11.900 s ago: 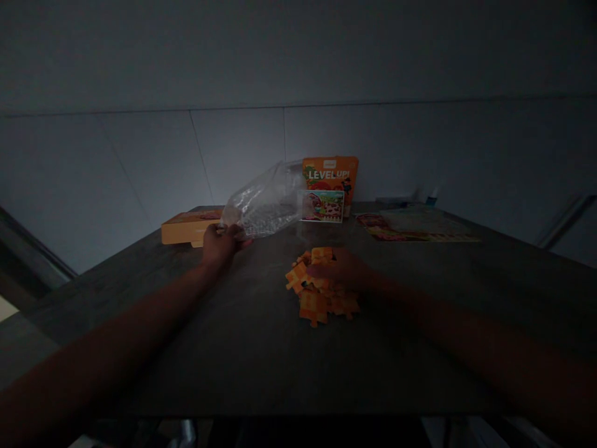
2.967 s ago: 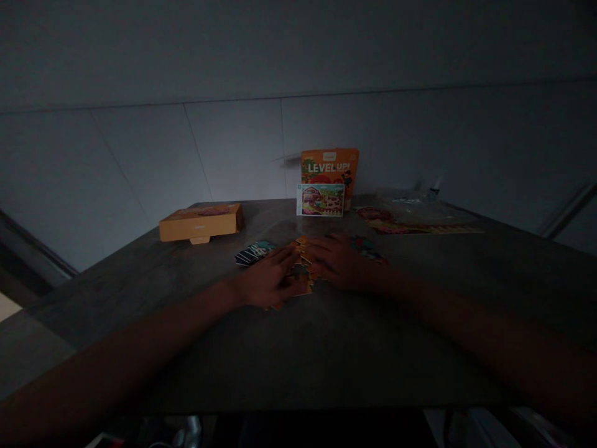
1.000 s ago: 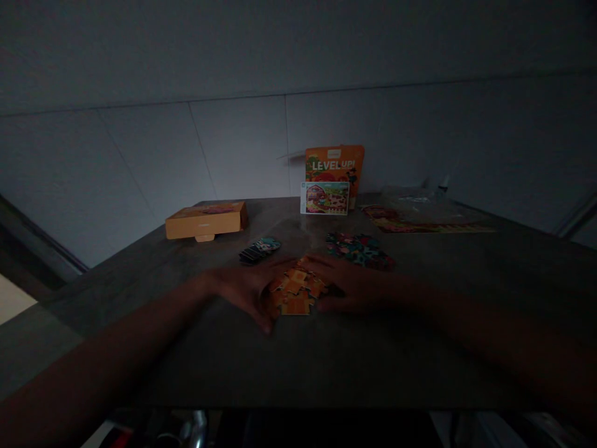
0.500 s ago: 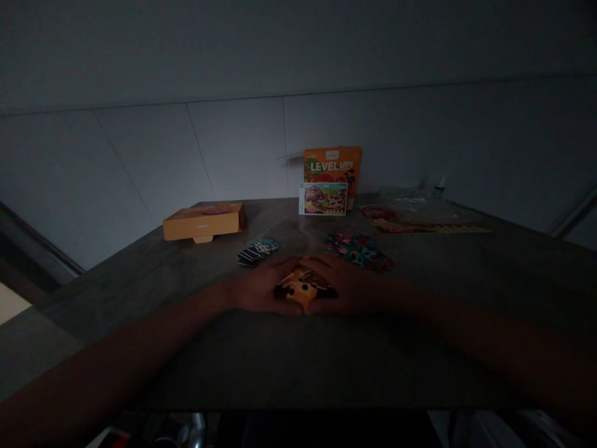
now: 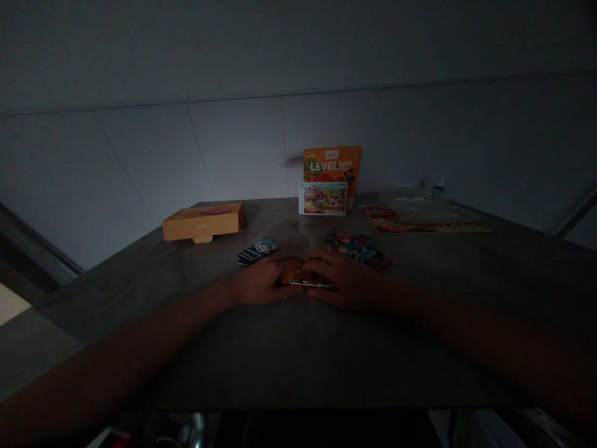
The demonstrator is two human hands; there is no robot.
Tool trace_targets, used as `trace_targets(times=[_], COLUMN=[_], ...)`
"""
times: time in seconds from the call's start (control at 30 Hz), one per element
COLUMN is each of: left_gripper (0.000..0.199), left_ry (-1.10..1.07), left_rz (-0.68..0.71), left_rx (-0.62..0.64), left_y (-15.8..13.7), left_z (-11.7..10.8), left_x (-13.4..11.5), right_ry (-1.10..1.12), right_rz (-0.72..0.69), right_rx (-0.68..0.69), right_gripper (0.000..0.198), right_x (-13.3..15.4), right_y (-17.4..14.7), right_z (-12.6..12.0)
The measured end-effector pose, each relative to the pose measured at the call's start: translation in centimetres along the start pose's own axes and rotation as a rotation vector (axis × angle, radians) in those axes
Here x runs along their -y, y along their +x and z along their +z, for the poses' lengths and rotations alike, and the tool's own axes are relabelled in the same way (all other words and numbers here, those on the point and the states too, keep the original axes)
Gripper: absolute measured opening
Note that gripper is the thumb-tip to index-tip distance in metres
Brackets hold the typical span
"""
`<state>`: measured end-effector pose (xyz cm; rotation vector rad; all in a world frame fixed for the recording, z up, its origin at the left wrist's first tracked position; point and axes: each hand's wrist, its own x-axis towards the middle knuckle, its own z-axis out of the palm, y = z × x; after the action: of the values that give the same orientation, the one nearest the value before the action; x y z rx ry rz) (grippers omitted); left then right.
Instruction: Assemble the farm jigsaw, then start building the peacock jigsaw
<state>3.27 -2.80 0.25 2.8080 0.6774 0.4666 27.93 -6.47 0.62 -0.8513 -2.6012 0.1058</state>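
Observation:
Between my two hands is a small stack of jigsaw puzzle pieces [image 5: 305, 278], orange and brown with pale edges, low over the grey table. My left hand [image 5: 262, 281] is closed on its left side, fingers curled round the far edge and thumb at the near edge. On the opposite side my right hand [image 5: 349, 280] grips the same stack. Just beyond my left hand lies a fanned pile of dark and teal pieces [image 5: 258, 250]. A heap of multicoloured pieces [image 5: 357, 247] lies behind my right hand, partly covered by it.
An orange box [image 5: 203, 224] lies at the left. At the back, a farm picture card [image 5: 323, 199] leans against an upright orange "LEVEL UP!" box [image 5: 332, 163]. Clear plastic wrapping [image 5: 415, 202] rests on a flat printed sheet [image 5: 429, 228] at the right. A wall closes off the back.
The stack, tilted up with its printed face towards me before, now lies flatter between my hands, showing its edges. Both hands stay around it, shifted slightly.

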Motion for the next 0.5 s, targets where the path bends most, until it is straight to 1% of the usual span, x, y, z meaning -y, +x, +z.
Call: trace_targets(times=[0.07, 0.2, 0.23, 0.33, 0.5], left_gripper=[0.047, 0.043, 0.042, 0.042, 0.044], left_ry=[0.009, -0.026, -0.037, -0.052, -0.042], left_rz=[-0.01, 0.018, 0.025, 0.023, 0.02], left_rx=[0.008, 0.021, 0.028, 0.027, 0.019], left_y=[0.05, 0.25, 0.3, 0.36, 0.31], left_z=[-0.1, -0.32, -0.37, -0.52, -0.55], left_x=[-0.15, -0.43, -0.48, -0.6, -0.63], right_ry=[0.003, 0.001, 0.0, -0.009, -0.025], right_rz=[-0.016, -0.084, -0.089, -0.09, -0.048], right_rx=[-0.072, -0.167, -0.181, -0.209, -0.195], right_gripper=[0.038, 0.015, 0.013, 0.013, 0.016], right_x=[0.07, 0.16, 0.15, 0.01, -0.3], right_y=[0.01, 0.06, 0.07, 0.09, 0.14], right_z=[-0.1, -0.24, -0.24, -0.17, 0.01])
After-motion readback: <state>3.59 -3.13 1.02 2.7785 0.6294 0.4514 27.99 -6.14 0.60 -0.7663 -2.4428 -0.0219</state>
